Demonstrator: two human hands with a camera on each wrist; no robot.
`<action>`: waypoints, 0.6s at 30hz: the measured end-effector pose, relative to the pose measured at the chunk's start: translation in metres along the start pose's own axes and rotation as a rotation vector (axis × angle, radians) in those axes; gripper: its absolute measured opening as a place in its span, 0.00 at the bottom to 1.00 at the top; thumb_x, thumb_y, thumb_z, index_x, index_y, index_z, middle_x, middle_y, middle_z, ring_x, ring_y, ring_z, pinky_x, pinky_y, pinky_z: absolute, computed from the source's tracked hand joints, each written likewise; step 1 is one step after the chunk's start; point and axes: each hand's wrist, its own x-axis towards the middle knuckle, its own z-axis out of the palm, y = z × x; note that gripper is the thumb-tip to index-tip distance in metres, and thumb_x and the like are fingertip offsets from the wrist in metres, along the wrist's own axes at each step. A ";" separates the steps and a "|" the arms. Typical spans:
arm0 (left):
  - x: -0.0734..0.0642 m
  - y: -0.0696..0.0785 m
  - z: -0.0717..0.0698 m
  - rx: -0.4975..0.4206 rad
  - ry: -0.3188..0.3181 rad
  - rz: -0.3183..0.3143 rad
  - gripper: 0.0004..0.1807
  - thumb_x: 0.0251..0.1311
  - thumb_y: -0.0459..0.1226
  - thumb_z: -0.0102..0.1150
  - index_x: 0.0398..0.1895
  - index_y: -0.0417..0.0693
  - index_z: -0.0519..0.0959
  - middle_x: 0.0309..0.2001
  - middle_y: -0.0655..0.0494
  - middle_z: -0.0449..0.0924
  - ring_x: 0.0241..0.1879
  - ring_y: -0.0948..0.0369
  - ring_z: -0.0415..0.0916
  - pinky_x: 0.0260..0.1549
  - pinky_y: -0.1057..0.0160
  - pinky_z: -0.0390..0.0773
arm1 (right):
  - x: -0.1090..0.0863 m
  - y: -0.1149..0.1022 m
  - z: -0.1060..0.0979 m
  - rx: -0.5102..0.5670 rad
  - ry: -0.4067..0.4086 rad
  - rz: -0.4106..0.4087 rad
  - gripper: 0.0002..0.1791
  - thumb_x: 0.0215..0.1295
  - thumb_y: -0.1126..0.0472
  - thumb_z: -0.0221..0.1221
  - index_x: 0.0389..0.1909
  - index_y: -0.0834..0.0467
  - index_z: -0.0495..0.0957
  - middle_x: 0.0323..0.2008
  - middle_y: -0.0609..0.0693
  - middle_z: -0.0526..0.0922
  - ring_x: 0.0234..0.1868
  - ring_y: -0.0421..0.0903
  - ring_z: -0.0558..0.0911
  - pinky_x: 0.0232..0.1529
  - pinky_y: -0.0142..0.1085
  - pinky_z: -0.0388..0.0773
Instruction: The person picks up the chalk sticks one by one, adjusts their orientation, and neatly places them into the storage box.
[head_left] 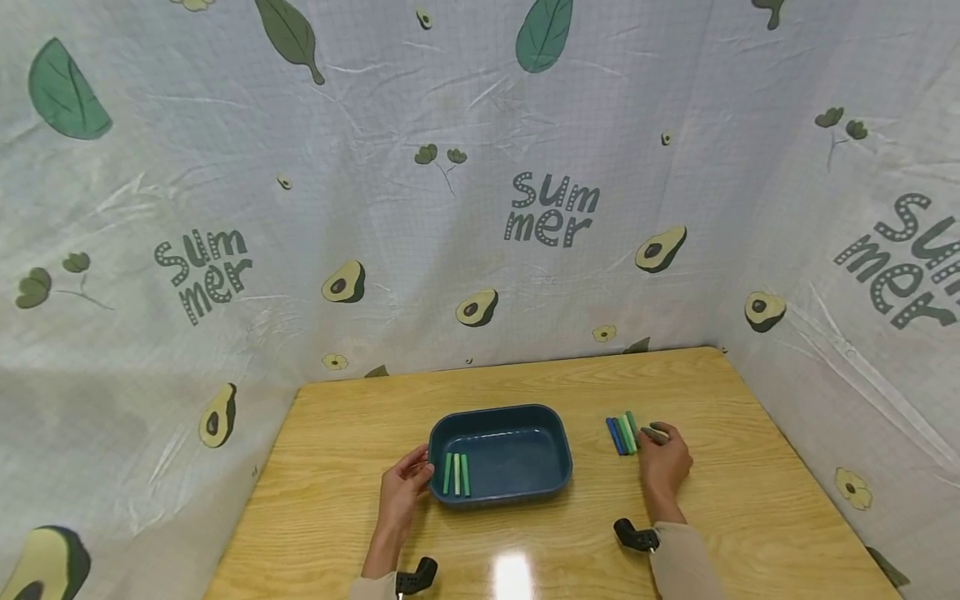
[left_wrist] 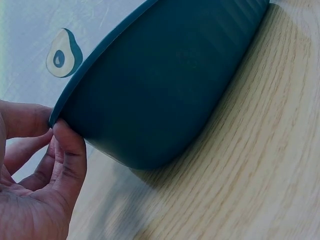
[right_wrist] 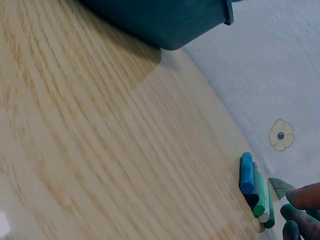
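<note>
A dark teal tray point(head_left: 517, 498) stands on the table, with three sticks in greens and pale yellow, like chalk or pastels, along its left end. My left hand point(head_left: 402, 487) pinches the tray's rim at that end, thumb outside it, as the left wrist view shows point(left_wrist: 45, 170). To the right of the tray, several sticks point(head_left: 621, 434) in blue, green and pale tones lie side by side. Just right of that row is my right hand point(head_left: 663, 462), its fingers curled around a dark green stick point(head_left: 654, 435), mostly hidden. In the right wrist view only fingertips point(right_wrist: 302, 196) show at the edge.
The wooden table point(head_left: 337, 467) ends at a hanging white sheet point(head_left: 420, 333) printed with avocados, leaves and lettering, behind and at both sides. Small black cameras point(head_left: 417, 577) are strapped to both wrists. A bright light reflection lies near the front of the table.
</note>
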 end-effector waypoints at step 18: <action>0.000 0.001 0.001 -0.011 -0.007 -0.040 0.23 0.65 0.28 0.57 0.64 0.36 0.72 0.57 0.37 0.73 0.40 0.68 0.75 0.33 0.69 0.80 | -0.005 0.000 0.015 -0.119 0.043 0.021 0.16 0.62 0.62 0.62 0.49 0.62 0.79 0.44 0.64 0.85 0.47 0.65 0.79 0.50 0.56 0.70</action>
